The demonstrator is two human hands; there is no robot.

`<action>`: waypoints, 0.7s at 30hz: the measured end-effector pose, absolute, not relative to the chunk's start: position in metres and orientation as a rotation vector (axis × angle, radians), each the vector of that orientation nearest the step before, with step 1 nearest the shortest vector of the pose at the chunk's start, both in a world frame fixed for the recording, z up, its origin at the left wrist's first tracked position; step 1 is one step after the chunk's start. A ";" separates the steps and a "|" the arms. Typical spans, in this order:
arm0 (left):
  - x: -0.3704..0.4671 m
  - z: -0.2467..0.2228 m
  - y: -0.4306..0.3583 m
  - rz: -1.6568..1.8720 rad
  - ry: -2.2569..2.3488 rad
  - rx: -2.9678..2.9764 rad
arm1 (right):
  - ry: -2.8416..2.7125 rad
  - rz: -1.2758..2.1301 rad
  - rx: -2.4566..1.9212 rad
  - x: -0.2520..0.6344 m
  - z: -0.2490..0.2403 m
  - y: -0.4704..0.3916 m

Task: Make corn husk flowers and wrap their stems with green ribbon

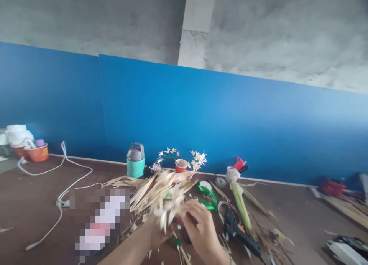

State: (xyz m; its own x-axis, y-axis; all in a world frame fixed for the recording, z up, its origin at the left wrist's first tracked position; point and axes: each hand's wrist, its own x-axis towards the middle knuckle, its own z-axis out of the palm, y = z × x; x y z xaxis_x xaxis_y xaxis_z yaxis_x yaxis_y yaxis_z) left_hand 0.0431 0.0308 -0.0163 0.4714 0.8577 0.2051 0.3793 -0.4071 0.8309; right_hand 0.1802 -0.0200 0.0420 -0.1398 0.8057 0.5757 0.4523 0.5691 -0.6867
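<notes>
A bunch of pale cornhusk flowers [166, 216] stands above the table in front of me, smeared by motion. My left hand [157, 231] is closed around its lower part, with its fingers largely hidden behind the petals. Bent over the right side of the bunch is my right hand [198, 224], thumb and fingers pinching at the petals. Green-wrapped stems [178, 242] show below, between the hands. Dry corn husks [163, 186] lie spread just beyond. Right of the right hand are a black glue gun [240, 234] and a roll of green ribbon [212, 201].
At the back stand a teal flask [135, 163] and a red paper cup [181, 166] with husk flowers [198, 158] beside it. A white cable [61, 188] runs across the left. Green stalks [241, 207] lie right. A blue partition [172, 107] closes off the back.
</notes>
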 end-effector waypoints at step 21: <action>0.042 0.025 0.025 1.135 0.968 1.112 | -1.093 1.146 -1.114 0.175 0.006 -0.006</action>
State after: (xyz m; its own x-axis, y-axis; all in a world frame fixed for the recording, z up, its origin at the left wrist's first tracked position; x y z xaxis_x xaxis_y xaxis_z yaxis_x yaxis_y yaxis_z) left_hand 0.0416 0.0250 0.0247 0.1734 0.9844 -0.0302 -0.1846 0.0626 0.9808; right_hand 0.1748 -0.0065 0.0060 0.0920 0.9936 0.0653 -0.1117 0.0754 -0.9909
